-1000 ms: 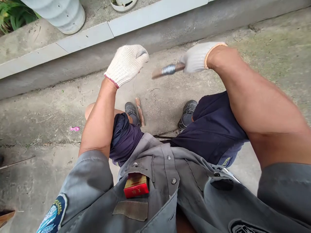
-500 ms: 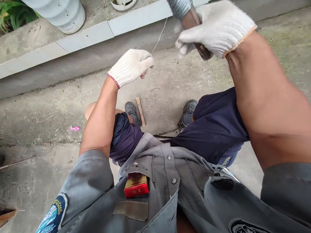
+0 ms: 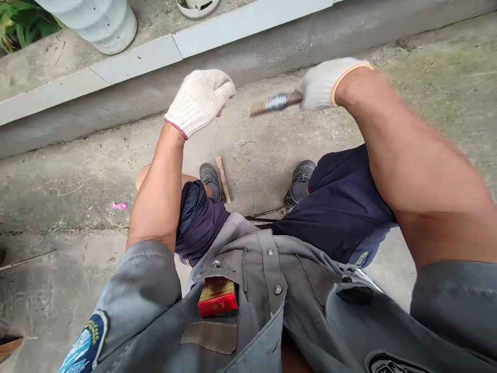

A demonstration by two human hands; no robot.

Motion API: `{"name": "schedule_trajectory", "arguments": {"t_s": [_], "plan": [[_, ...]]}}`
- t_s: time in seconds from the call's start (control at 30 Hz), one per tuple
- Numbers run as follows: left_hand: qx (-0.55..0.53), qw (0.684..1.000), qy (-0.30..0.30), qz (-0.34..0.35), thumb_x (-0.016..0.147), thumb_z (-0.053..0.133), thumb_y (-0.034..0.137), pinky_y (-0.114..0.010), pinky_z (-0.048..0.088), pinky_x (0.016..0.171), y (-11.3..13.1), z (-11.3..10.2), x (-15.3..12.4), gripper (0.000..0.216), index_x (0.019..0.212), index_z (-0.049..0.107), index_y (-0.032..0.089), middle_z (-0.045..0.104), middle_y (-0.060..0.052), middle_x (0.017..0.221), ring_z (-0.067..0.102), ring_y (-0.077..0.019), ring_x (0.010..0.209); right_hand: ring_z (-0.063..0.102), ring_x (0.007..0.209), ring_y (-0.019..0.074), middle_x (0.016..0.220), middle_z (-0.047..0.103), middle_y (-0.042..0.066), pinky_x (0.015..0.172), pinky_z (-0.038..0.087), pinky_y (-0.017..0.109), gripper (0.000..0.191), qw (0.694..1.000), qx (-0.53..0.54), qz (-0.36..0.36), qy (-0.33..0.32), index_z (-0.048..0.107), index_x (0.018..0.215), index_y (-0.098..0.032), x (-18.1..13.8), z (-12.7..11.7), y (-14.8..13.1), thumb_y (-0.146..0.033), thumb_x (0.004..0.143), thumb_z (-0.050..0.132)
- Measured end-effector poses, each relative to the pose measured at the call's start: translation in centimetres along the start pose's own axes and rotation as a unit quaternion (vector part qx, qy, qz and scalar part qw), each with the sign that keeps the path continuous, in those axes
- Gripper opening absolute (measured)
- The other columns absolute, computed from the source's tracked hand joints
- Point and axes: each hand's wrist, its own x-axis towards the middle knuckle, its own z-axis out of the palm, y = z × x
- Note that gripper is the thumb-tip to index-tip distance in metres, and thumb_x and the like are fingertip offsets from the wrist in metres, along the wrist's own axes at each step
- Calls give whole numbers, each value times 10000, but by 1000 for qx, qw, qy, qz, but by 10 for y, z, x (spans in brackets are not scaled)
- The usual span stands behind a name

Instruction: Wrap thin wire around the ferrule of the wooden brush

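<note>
In a white knitted glove, my left hand (image 3: 202, 101) is closed in a pinch on a thin string (image 3: 217, 132). The string hangs below the glove toward a small wooden stick (image 3: 222, 178) lying on the ground beside my shoe. My right hand (image 3: 320, 85), gloved too and blurred, is wrapped round one end of a wooden stick wound with line (image 3: 276, 102). That stick lies nearly level, its free end pointing toward my left hand. Pale grey line is coiled round its middle. Any string between the two hands is too fine to make out.
A ledge with white tiles (image 3: 217, 33) runs across the front, bearing a large white bucket (image 3: 101, 26) and a white pot (image 3: 198, 6). A pink object (image 3: 119, 205) lies on the concrete at left. A red and gold box (image 3: 218, 298) sits in my shirt pocket.
My right hand has swung the wound stick down, turning it from steep to nearly level. My left hand has shifted slightly left and up, still pinching the string.
</note>
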Motion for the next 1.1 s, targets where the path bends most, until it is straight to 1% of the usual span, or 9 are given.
{"name": "schedule_trajectory", "arguments": {"t_s": [0.13,0.23,0.37,0.53,0.67,0.77,0.87,0.97,1.1], "plan": [[78,996,33,-13,1086,486,368,-404,453,957,-6,5,9,384,966,834,257,724,-29,750,635,-256,903,552,733,91,848,676,53,786,437,226,232,968,41,-170,-179,749,1057,-93,-14,15,-15,-295,944,732],[83,996,23,-19,1044,460,453,-469,472,948,-13,7,14,439,1027,873,306,741,-64,776,697,-335,944,501,693,52,887,685,16,662,314,193,299,946,90,-236,-205,730,1082,-106,-28,13,-13,-391,991,741],[82,996,-25,-18,956,506,582,-509,499,939,-23,10,17,481,1066,903,334,789,-98,851,716,-392,954,465,645,43,806,657,16,630,289,193,459,952,165,-241,-92,764,1048,-114,-46,-4,1,-541,904,851],[36,996,-74,-19,992,509,633,-452,511,895,-19,12,15,565,1161,905,267,765,-57,792,656,-299,843,476,545,76,825,713,42,569,292,231,495,952,269,-98,106,811,1192,-166,-59,-26,1,-548,878,775],[-7,996,-88,10,1019,491,679,-415,494,839,-7,9,8,601,1194,872,248,761,-19,785,563,-249,818,662,782,170,929,744,124,795,498,281,442,952,224,-2,207,831,1155,-120,-43,-28,-3,-450,939,630],[-22,995,-94,16,1011,461,655,-467,519,907,1,5,1,540,1153,860,320,810,-32,870,610,-298,846,747,1124,328,1118,741,226,1021,559,426,496,954,145,60,254,776,1331,-58,-22,-23,1,-320,966,566],[-26,995,-93,18,1016,448,637,-489,527,973,9,0,-7,518,1124,855,337,839,-46,947,646,-330,890,709,1317,429,1281,703,275,1081,559,521,516,963,92,103,231,704,1467,-62,-6,-19,6,-287,1038,527],[-24,997,-74,4,1020,456,623,-467,529,993,12,-3,-11,509,1158,848,328,852,-41,986,660,-331,924,705,1304,471,1230,699,300,1040,554,593,491,980,53,104,162,714,1428,-31,1,-16,7,-179,979,580],[-10,999,-38,27,1041,462,566,-439,530,952,5,-2,-8,478,1158,850,312,825,-30,907,664,-299,858,731,1093,350,1014,709,240,998,541,515,363,1000,-8,6,13,774,1195,-1,4,0,-3,-152,880,677]]}}
